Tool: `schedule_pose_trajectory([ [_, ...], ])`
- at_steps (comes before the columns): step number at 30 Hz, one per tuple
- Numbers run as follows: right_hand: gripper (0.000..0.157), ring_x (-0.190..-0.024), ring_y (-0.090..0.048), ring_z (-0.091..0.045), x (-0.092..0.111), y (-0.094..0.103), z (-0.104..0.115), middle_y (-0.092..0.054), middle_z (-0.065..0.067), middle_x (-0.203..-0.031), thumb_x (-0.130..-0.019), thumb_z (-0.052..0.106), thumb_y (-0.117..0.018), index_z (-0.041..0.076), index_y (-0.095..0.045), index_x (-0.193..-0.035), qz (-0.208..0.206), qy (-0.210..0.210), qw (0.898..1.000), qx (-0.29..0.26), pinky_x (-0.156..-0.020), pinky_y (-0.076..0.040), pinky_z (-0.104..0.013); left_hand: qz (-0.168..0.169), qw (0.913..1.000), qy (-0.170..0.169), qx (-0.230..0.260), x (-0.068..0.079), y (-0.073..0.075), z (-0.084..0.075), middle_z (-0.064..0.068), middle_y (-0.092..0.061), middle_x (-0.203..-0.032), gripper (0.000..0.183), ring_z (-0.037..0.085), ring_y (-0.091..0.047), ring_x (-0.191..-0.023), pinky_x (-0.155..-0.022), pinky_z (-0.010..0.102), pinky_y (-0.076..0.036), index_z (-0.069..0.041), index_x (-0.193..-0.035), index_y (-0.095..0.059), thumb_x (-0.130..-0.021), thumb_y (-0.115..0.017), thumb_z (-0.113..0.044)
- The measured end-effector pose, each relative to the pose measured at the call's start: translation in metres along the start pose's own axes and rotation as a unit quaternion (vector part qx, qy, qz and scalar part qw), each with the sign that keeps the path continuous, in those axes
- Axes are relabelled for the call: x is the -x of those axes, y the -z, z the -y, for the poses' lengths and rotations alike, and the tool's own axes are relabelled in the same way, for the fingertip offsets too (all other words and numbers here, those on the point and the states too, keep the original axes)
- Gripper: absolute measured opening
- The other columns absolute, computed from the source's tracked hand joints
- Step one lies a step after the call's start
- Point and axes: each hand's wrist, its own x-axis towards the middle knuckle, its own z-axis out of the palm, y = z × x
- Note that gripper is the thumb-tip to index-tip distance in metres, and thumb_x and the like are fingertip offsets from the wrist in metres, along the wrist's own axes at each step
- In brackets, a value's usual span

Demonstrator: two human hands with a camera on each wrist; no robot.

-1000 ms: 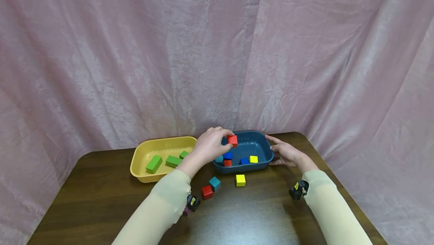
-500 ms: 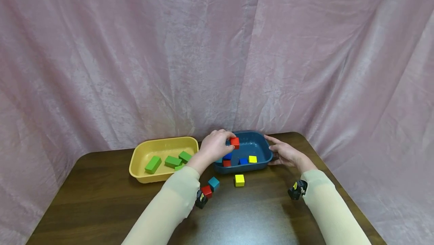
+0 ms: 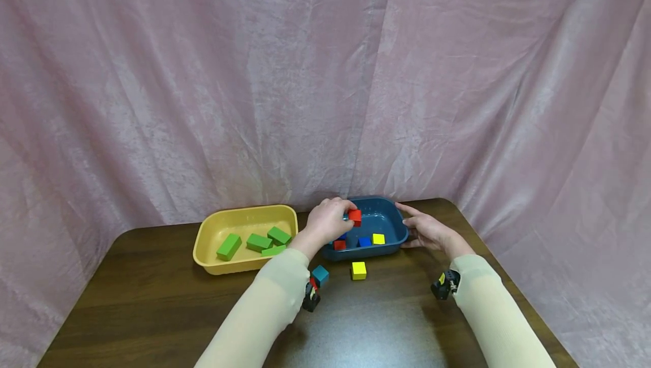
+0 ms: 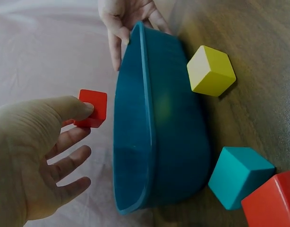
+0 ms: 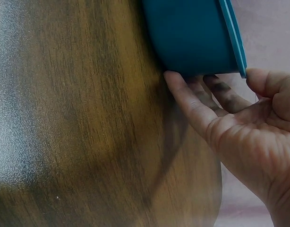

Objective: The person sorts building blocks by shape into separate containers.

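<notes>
Between thumb and fingers, my left hand (image 3: 325, 222) pinches a red cube (image 3: 355, 218) over the left half of the blue tray (image 3: 380, 224). The other fingers spread loosely in the left wrist view, where the red cube (image 4: 94, 108) shows beside the tray's rim (image 4: 147, 94). A red cube (image 3: 339, 245), a blue cube (image 3: 364, 242) and a yellow cube (image 3: 378, 238) lie inside; others are partly hidden by the left hand. My right hand (image 3: 429, 229) touches the tray's right end, thumb at the rim and extended fingers low against the wall (image 5: 197, 38).
In front of the tray, a yellow cube (image 3: 359, 271) and a teal cube (image 3: 320, 276) stand on the wooden table (image 3: 386, 317), with a red cube (image 4: 272, 203) partly behind my left wrist. A yellow tray (image 3: 241, 218) with several green blocks (image 3: 229, 247) stands left. Pink curtain (image 3: 325, 74) hangs behind.
My left hand has moved a little right and lower over the blue tray, still pinching the red cube. Its forearm now uncovers more green blocks. The right hand stays at the tray's end.
</notes>
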Motion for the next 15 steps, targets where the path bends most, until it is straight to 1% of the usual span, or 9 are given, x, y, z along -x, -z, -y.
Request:
schedule_pose_trajectory([
  [4,0.056,-0.117,-0.045,-0.041,0.0001,-0.0011,-0.0004,-0.030,-0.025,-0.139,-0.100,0.009,-0.030,0.030,-0.015,-0.149,0.001,0.003,1.000,0.001,-0.088,-0.038,-0.061,0.002,0.9999,0.007,0.008,-0.0005,-0.0028,0.0004,-0.006,-0.059,-0.110,0.034,0.016,-0.049,-0.096,-0.074,0.033,-0.045,-0.027,-0.117,-0.063,-0.084,-0.065,-0.032],
  [8,0.056,-0.119,-0.043,-0.042,0.0001,-0.0021,-0.0008,-0.028,-0.024,-0.140,-0.100,0.010,-0.030,0.030,-0.014,-0.149,0.002,0.002,1.000,0.001,-0.088,-0.038,-0.061,0.010,0.9998,0.015,0.011,0.0013,-0.0038,0.0019,-0.006,-0.058,-0.115,0.042,0.018,-0.049,-0.103,-0.078,0.035,-0.046,-0.029,-0.126,-0.058,-0.085,-0.064,-0.035],
  [11,0.056,-0.121,-0.041,-0.043,0.0002,-0.0024,-0.0011,-0.028,-0.025,-0.141,-0.100,0.009,-0.030,0.031,-0.015,-0.149,0.001,0.002,1.000,-0.001,-0.089,-0.037,-0.062,0.012,0.9997,0.018,0.009,0.0033,-0.0016,0.0027,-0.006,-0.056,-0.119,0.047,0.018,-0.049,-0.108,-0.081,0.036,-0.046,-0.030,-0.130,-0.053,-0.085,-0.064,-0.038],
  [15,0.056,-0.121,-0.040,-0.044,0.0003,-0.0012,-0.0021,-0.028,-0.026,-0.140,-0.100,0.009,-0.030,0.031,-0.015,-0.149,0.000,0.004,1.000,-0.003,-0.089,-0.037,-0.062,0.006,0.9998,0.015,0.012,0.0059,0.0046,0.0025,-0.006,-0.055,-0.119,0.047,0.019,-0.049,-0.108,-0.083,0.037,-0.046,-0.030,-0.131,-0.053,-0.085,-0.064,-0.039],
])
